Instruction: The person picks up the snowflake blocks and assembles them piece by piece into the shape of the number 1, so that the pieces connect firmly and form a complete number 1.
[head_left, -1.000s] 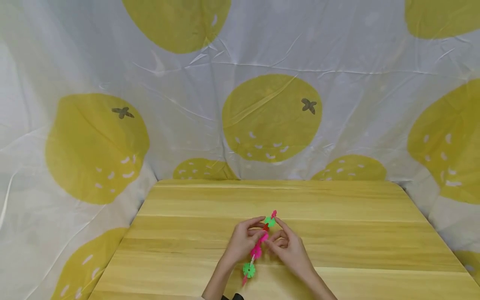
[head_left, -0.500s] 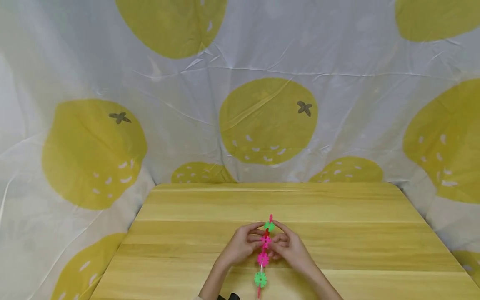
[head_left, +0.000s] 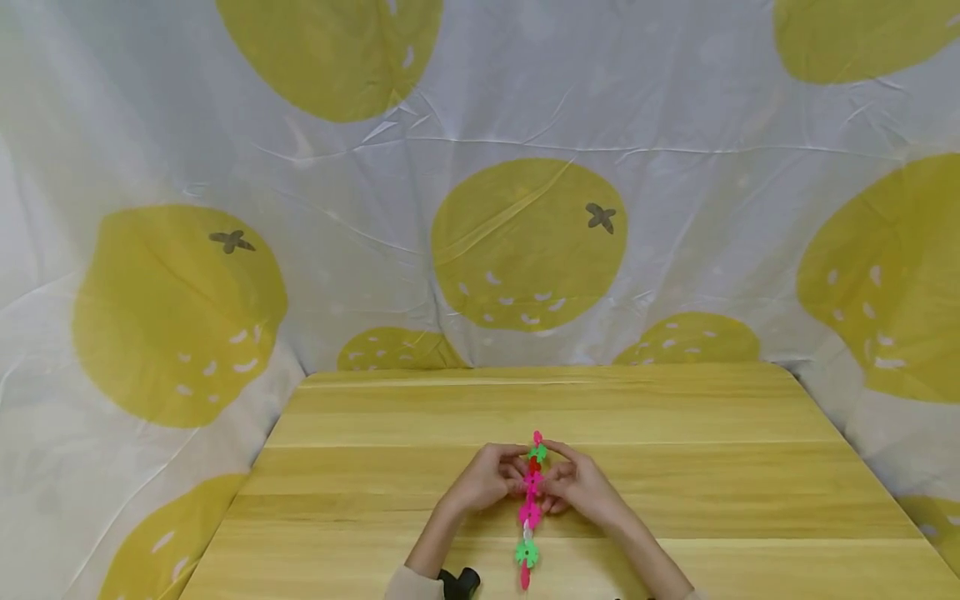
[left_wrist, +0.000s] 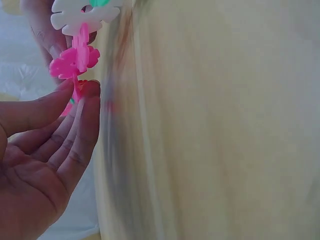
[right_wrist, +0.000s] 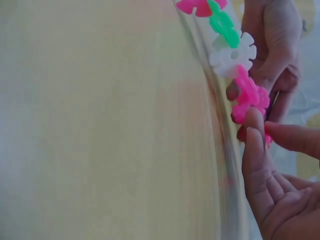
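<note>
A chain of notched plastic snowflake discs [head_left: 530, 515] in pink, white, green and red runs between my hands, close over the table in the head view. My left hand [head_left: 487, 477] pinches a pink disc of it between thumb and fingertips, as the left wrist view shows at the chain's middle [left_wrist: 75, 62]. From the other side, my right hand [head_left: 587, 490] pinches the same stretch with thumb and index finger. Beyond the fingers, the far end carries a green disc and a pink tip. Toward me hang a white disc [right_wrist: 232, 56], a green disc [right_wrist: 224, 24] and a pink end piece.
The wooden table [head_left: 675, 467] spreads around both hands. Behind it and at the sides hangs a pale cloth [head_left: 375, 217] printed with yellow fruit. A black object [head_left: 460, 583] shows beside the left sleeve at the lower edge.
The chain has swung from a slant to nearly straight away from me, its near end moving right. My right fingers have moved in from beside the chain onto its middle.
</note>
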